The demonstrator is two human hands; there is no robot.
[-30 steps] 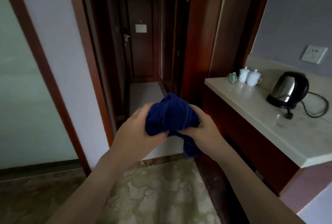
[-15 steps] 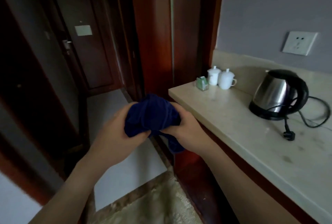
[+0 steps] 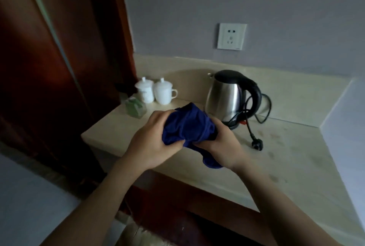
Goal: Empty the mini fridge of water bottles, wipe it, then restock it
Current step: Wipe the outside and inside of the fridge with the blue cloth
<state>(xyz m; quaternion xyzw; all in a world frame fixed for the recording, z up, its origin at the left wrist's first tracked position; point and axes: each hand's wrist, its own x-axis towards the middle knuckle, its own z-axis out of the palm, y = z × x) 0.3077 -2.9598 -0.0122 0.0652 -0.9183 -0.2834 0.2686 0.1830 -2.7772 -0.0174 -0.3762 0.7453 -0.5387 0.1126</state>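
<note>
1. Since the earlier frame the view has swung right: the hallway and door are gone, and the counter (image 3: 296,166) now fills the middle, with the kettle much closer to centre. The hands and cloth are bunched together the same way as before.
2. Nearest: two bare forearms coming up from the bottom edge, one hand each. The left hand (image 3: 152,143) and right hand (image 3: 223,145) both grip one dark blue cloth (image 3: 189,127), fingers curled into the fabric from either side, thumbs pinching the lower fold. A tail of cloth hangs down by the right wrist.
3. The cloth is held up above the front part of the counter, not lying on it.
4. Below the counter edge is dark red-brown wood cabinet front (image 3: 187,196). No fridge or water bottles in view.
5. On the counter just beyond the hands: one steel kettle (image 3: 229,95) with a black handle, on its base, and one black cord whose plug (image 3: 256,144) lies loose on the counter, not in the wall.
6. Further left: one small green packet (image 3: 135,107), then two white lidded cups (image 3: 156,91) side by side, touching or nearly so.
7. Farthest: one white wall socket (image 3: 232,36) above the kettle.
</note>
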